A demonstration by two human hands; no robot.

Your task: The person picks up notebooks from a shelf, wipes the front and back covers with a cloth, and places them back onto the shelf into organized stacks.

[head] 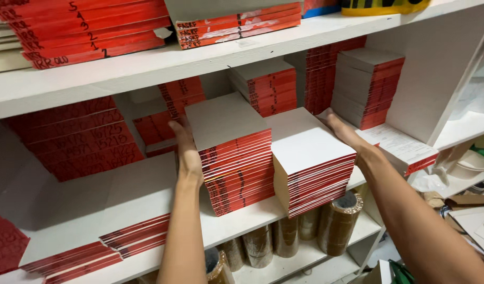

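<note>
Head view: two red pad stacks (236,158) (310,163) sit side by side on mid shelf (231,223), bracketed by L hand (186,152) flat on left stack's left face & R hand (347,134) flat at right stack's far-right edge, fingers open, gripping nothing.

- We held both arms extended forward and upward, forearms bare and well apart.
- Our left hand (187,150) stood edge-on, fingers straight and together, pointing away from us, palm facing right.
- Our right hand (348,134) lay flat, fingers extended and pointing up-left, palm facing left and down.
- Both wrists ran in line with their forearms; neither hand was curled into a fist.
</note>
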